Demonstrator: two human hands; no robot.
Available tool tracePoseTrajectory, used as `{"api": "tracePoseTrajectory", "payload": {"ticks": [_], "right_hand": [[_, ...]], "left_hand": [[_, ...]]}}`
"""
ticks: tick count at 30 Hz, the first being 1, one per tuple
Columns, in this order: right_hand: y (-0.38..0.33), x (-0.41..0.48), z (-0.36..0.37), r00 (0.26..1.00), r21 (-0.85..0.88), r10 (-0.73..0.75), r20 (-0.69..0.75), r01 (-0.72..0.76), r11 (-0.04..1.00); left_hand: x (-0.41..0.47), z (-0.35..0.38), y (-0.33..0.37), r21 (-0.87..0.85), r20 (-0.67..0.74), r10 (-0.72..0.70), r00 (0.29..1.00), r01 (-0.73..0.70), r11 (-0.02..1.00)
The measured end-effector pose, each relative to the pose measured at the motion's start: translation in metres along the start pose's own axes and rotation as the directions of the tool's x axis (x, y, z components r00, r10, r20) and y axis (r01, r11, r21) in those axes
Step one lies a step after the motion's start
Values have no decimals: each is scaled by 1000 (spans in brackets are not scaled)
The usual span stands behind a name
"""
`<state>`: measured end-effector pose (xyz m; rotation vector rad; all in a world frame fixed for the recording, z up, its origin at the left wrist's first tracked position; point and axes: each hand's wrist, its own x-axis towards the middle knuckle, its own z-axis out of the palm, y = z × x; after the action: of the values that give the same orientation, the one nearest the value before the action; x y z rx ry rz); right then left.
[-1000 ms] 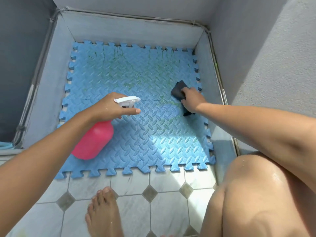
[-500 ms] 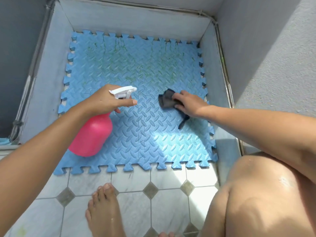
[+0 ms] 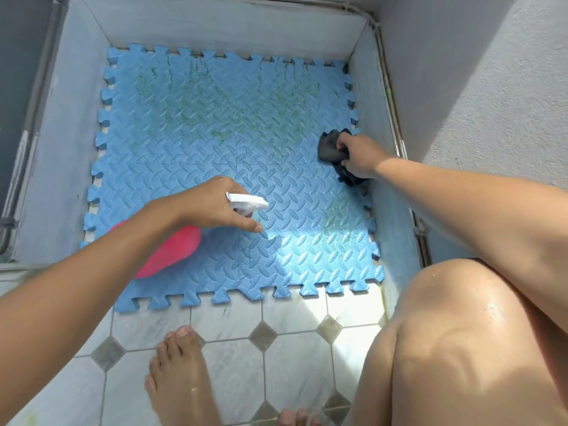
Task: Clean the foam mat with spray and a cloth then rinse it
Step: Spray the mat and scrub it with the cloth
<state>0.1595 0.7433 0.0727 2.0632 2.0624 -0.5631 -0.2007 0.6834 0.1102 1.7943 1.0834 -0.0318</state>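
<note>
Over on the left, your left hand (image 3: 212, 207) grips the pink spray bottle (image 3: 172, 250), nozzle aimed at the foam mat (image 3: 233, 142) on the floor, ready to wet it. Right hand (image 3: 358, 155) clutches the dark cloth (image 3: 330, 146) against the mat's right edge, probably scrubbing green grime.

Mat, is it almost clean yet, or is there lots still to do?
Not yet. The near part of the blue foam mat looks mostly clean. Right now the right hand presses the dark cloth at the mat's right edge, and the left hand holds the pink spray bottle. Green stains cover the far half and some sit near the right edge. Rinsing comes after.
</note>
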Motion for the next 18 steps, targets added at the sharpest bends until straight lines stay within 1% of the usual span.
{"api": "tracePoseTrajectory", "payload": {"ticks": [5, 9, 12, 13, 15, 16, 18], "right_hand": [[0, 1, -3, 999, 2, -35, 29, 35, 999], [0, 0, -2, 999, 2, -32, 32, 32, 999], [-2, -1, -8, 998, 26, -17, 54, 16, 1000], [-5, -3, -13, 996, 25, -14, 93, 12, 1000], [-16, -9, -23, 969, -23, -36, 244, 42, 999], [-24, -15, -26, 937, -45, -49, 345, 68, 997], [-42, -34, -24, 841, -52, -85, 534, 134, 990]], "left_hand": [[-5, -11, -2, -15, -156, -16, 988, 13, 1000], [-10, -17, 1, -81, -91, 44, 995, -51, 995], [-12, -20, 1, -89, -119, 1, 993, -12, 996], [-12, -21, 2, -96, -146, -24, 989, 10, 995], [-11, -23, 2, -95, -195, -40, 980, 21, 995], [-11, -23, 2, -92, -202, -40, 979, 22, 996], [-13, -24, 3, -87, -191, -36, 981, 19, 996]]}}
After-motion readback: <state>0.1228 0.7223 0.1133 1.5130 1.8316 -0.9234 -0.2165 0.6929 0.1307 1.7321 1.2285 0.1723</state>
